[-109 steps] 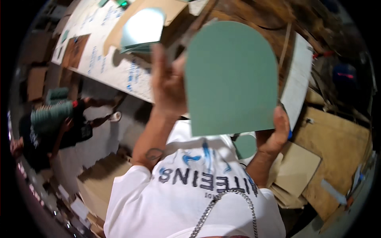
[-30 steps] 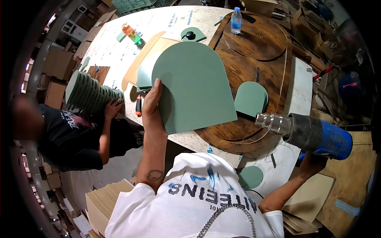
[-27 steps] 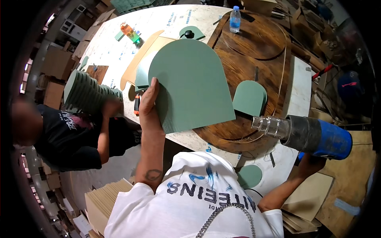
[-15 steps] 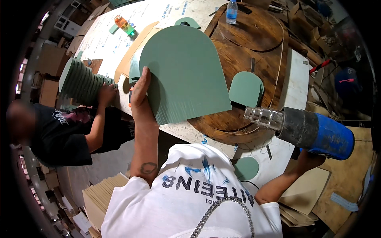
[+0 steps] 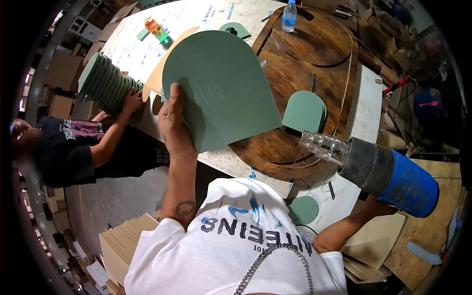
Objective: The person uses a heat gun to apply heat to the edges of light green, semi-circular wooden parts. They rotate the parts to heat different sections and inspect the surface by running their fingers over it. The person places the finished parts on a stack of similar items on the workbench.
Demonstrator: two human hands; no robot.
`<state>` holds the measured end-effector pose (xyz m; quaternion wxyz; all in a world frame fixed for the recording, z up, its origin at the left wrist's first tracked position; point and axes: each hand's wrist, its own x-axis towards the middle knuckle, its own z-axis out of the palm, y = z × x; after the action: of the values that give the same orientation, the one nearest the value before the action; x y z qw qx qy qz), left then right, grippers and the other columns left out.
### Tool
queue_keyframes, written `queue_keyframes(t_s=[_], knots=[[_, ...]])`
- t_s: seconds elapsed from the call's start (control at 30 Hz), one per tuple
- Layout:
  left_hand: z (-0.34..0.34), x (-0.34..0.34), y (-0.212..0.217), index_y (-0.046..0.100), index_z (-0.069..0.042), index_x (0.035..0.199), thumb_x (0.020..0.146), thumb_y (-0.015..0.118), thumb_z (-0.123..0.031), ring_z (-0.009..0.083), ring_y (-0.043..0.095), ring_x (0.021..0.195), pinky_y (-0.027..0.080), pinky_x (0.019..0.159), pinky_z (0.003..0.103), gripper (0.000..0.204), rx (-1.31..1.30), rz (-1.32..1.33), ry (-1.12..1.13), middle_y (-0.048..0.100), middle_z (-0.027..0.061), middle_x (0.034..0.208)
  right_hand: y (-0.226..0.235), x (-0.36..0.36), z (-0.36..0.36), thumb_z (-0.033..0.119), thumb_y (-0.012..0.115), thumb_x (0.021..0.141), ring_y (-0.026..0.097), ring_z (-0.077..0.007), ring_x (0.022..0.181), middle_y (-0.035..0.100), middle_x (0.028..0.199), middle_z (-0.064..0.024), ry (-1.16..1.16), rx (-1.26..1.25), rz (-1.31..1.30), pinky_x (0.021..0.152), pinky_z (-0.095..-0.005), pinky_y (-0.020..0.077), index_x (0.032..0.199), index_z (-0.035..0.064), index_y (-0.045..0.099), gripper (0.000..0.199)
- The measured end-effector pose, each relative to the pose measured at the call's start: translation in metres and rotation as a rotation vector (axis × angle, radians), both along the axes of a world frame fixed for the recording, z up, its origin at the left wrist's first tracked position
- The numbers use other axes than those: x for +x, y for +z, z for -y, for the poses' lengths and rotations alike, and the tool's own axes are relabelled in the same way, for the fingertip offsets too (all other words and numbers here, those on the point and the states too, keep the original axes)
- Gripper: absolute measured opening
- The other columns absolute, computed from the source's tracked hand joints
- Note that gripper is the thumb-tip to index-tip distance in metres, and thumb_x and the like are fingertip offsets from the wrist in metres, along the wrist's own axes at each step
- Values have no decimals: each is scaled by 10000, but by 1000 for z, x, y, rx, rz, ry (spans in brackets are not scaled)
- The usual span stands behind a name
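My left hand (image 5: pixel 174 123) grips a green arch-shaped panel (image 5: pixel 221 88) by its left edge, the thumb lying over its face. The panel is raised above the table and tilted, its straight edge towards me. At the right, my right hand (image 5: pixel 381 205) is closed under a blue and black heat gun (image 5: pixel 388 172); its fingers are mostly hidden. The gun's clear, stepped nozzle (image 5: pixel 322 146) points left, short of the panel's lower right corner. Just beyond the nozzle, a small stack of green arch pieces (image 5: pixel 305 110) lies on a brown wooden board (image 5: pixel 275 147).
A co-worker (image 5: pixel 73 147) at the left handles a stack of green panels (image 5: pixel 110 83). Bottles, one orange and green (image 5: pixel 156 30) and one of clear plastic (image 5: pixel 289 17), stand towards the back. Beige sheets (image 5: pixel 125 246) are stacked low at the left. A green round piece (image 5: pixel 303 210) lies near my shirt.
The green panel has shifted slightly left and turned in my left hand. The heat gun has tipped, its rear end lower. The co-worker and the panel stack have shifted a little.
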<state>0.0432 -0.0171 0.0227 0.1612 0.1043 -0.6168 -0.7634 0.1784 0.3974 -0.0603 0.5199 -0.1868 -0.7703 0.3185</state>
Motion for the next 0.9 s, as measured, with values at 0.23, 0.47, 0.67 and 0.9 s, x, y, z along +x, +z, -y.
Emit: queue_keyframes(t_s=[0.23,0.47,0.67,0.9], knots=[[0,9,1,478,-9,1270,913,470,-366,122,522,1065,370,934,247,505,-68,-70,-69,539,64,1225,-17,3,-11,380,505,819,299,-313,1256,259,1398,-132,85,-121,-106,1044,-476,259,1376,92,226,686],[-7,9,8,446,-21,1298,924,452,-333,137,497,1122,361,962,261,488,-85,40,41,516,67,1262,-79,21,-60,151,782,680,557,-287,1042,540,1205,-157,254,-472,-497,923,-460,430,1235,-12,458,663],[-15,9,13,464,-44,1291,934,432,-313,139,507,1108,366,957,265,448,-5,44,85,509,63,1271,-66,9,-40,153,779,683,559,-285,1039,544,1198,-156,100,-278,-323,922,-457,430,1227,-13,464,650],[-21,12,14,463,-42,1292,926,422,-339,152,475,1151,335,993,285,473,-35,67,117,479,80,1306,-64,8,-39,155,775,686,561,-282,1035,548,1190,-155,68,-242,-299,920,-453,430,1219,-14,470,636]])
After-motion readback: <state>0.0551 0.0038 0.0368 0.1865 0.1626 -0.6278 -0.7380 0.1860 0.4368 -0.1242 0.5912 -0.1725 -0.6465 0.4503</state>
